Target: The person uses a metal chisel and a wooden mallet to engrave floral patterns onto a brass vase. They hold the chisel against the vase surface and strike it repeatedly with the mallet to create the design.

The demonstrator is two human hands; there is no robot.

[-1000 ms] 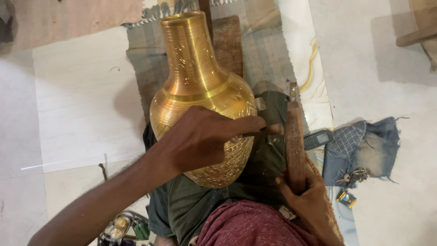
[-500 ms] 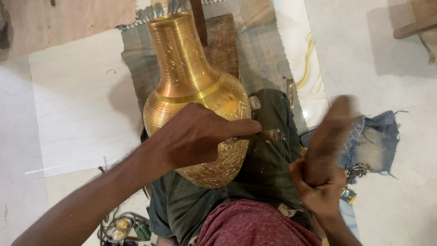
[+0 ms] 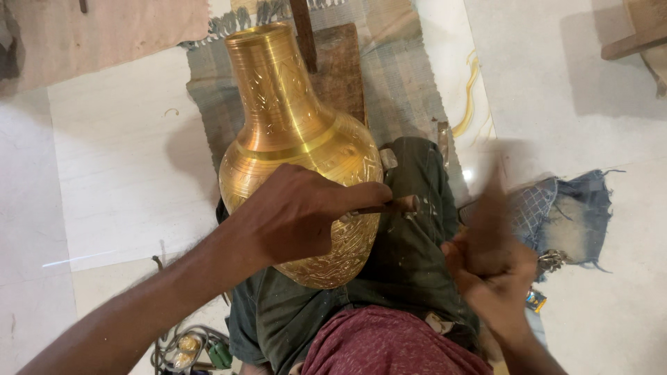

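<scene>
Brass vase (image 3: 292,132) under L hand (image 3: 299,215)

— What sort of place is this?
— A craftsman's floor workshop. A brass vase (image 3: 299,160) with engraved patterns lies on a person's lap above a tiled floor (image 3: 118,160).
— What else shows it?
— A worn wooden block (image 3: 340,69) on a woven mat (image 3: 403,76), denim rags (image 3: 570,208), and loose tools (image 3: 187,347) lie around.
</scene>
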